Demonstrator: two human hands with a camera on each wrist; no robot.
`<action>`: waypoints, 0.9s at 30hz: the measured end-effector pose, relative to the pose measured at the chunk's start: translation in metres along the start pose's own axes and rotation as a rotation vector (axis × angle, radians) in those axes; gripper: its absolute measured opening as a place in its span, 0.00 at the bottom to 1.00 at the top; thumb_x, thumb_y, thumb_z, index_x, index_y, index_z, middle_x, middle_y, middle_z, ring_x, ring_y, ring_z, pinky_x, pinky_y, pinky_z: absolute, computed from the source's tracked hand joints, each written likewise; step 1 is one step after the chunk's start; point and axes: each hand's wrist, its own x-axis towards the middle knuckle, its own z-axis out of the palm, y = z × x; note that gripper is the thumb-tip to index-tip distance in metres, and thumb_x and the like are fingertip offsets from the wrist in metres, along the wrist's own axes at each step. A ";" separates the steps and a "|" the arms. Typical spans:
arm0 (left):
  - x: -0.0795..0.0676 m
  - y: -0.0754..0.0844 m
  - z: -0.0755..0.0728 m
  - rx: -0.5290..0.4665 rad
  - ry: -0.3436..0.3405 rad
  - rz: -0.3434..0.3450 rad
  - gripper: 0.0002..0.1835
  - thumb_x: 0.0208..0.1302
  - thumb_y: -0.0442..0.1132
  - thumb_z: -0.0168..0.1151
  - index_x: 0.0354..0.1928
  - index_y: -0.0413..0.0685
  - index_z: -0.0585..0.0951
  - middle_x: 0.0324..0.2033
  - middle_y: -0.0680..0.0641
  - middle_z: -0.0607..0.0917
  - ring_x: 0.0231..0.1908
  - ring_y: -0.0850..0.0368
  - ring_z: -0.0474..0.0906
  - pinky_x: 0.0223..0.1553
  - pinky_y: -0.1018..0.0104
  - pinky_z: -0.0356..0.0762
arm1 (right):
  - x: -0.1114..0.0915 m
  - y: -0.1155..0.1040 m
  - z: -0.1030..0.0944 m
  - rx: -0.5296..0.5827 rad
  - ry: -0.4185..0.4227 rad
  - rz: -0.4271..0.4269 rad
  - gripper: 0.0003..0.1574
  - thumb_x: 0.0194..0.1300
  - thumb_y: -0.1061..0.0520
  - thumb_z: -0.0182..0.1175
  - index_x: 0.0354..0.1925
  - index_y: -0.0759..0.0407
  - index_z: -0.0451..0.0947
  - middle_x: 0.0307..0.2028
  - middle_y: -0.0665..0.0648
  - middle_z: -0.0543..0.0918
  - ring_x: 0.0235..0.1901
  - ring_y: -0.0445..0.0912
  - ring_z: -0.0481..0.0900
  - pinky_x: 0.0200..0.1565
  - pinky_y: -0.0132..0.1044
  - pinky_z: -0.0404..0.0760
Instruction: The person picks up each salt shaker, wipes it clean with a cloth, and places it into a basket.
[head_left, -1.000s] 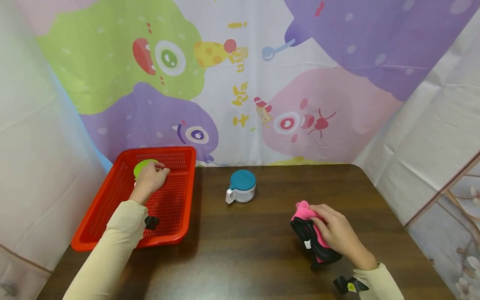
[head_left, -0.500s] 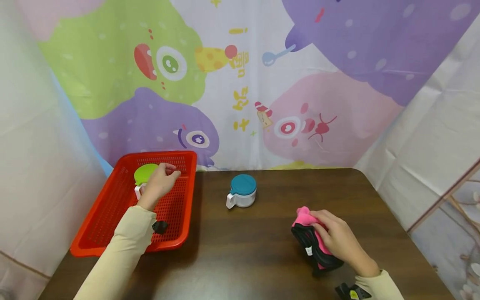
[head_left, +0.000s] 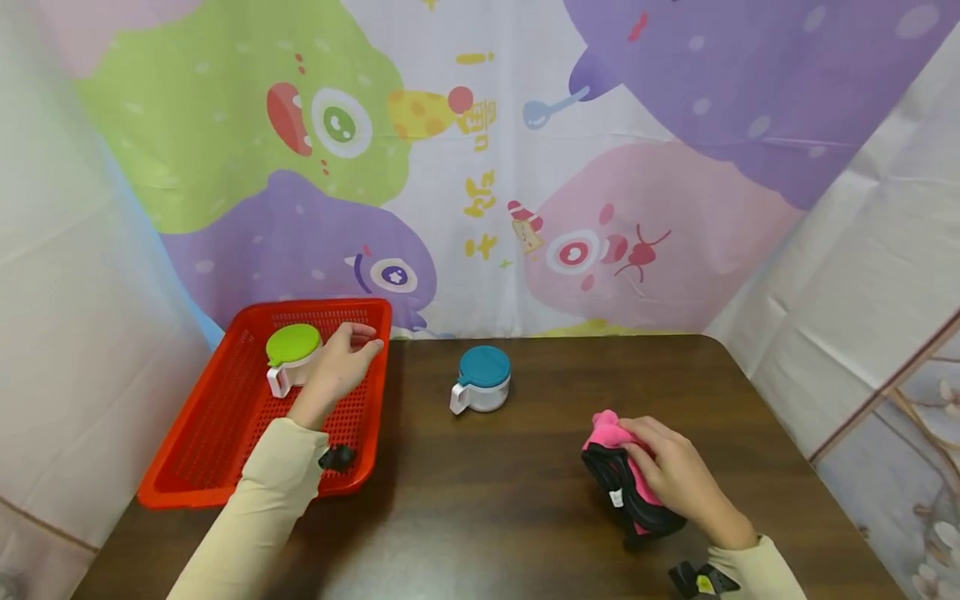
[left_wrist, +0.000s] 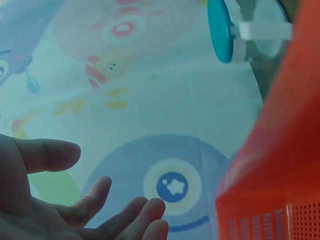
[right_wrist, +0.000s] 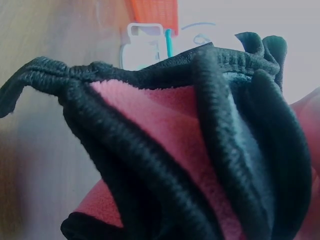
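Note:
My left hand hovers over the right side of a red plastic basket, its fingers loosely bent with nothing between them. Just left of it, inside the basket, stands a white handled jar with a green lid, partly covered by the hand. On the table to the right, my right hand pinches a folded pink cloth with black edging between thumb and fingers. In the right wrist view the cloth's black-bound layers fill most of the picture and hide the fingertips.
A second white handled jar with a teal lid stands on the brown wooden table, between basket and cloth. A printed cartoon curtain hangs along the table's back edge, with pale cloth walls on both sides.
My left hand has moved right, away from the green-lidded jar, which shows more fully now. The right hand keeps its pinch on the cloth in the same place.

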 end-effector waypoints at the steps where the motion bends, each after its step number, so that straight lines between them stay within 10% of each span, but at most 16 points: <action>1: -0.002 0.002 0.002 -0.005 -0.004 0.001 0.23 0.71 0.44 0.48 0.62 0.38 0.65 0.62 0.33 0.71 0.60 0.38 0.70 0.62 0.46 0.69 | -0.001 0.000 0.000 -0.001 -0.003 0.004 0.21 0.51 0.67 0.69 0.46 0.60 0.82 0.38 0.52 0.85 0.37 0.45 0.84 0.46 0.24 0.78; 7: -0.007 0.007 0.011 -0.024 -0.016 -0.014 0.23 0.71 0.45 0.49 0.63 0.41 0.66 0.62 0.36 0.72 0.60 0.38 0.71 0.62 0.46 0.70 | 0.000 -0.003 -0.001 0.001 -0.015 0.006 0.20 0.51 0.68 0.69 0.46 0.61 0.82 0.38 0.53 0.85 0.37 0.46 0.84 0.41 0.46 0.83; 27: -0.015 0.028 0.053 -0.197 0.005 0.078 0.19 0.68 0.39 0.53 0.57 0.38 0.70 0.56 0.36 0.75 0.59 0.40 0.73 0.62 0.49 0.70 | 0.003 -0.004 -0.006 0.014 -0.024 0.019 0.21 0.50 0.71 0.68 0.46 0.63 0.81 0.38 0.55 0.85 0.37 0.47 0.84 0.40 0.48 0.83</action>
